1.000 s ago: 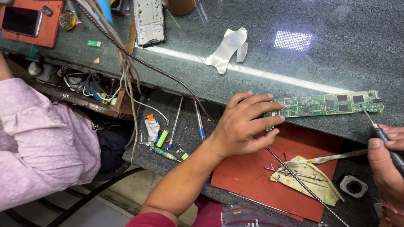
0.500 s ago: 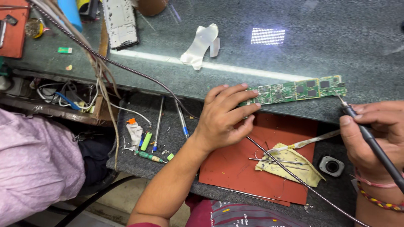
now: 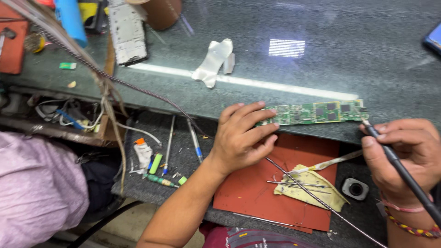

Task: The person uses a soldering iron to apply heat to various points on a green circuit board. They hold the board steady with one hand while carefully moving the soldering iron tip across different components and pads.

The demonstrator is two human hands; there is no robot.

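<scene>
Left hand flat, fingers spread; right hand curled tight.

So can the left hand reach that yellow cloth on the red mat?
Probably yes. The left hand rests on the green circuit board, right beside the yellow cloth on the red mat. Only thin tweezers and a braided cable cross the cloth.

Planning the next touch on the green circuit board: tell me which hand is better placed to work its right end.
Right. The right hand holds the soldering iron, tip at the circuit board's right end. The left hand presses the board's left end.
</scene>
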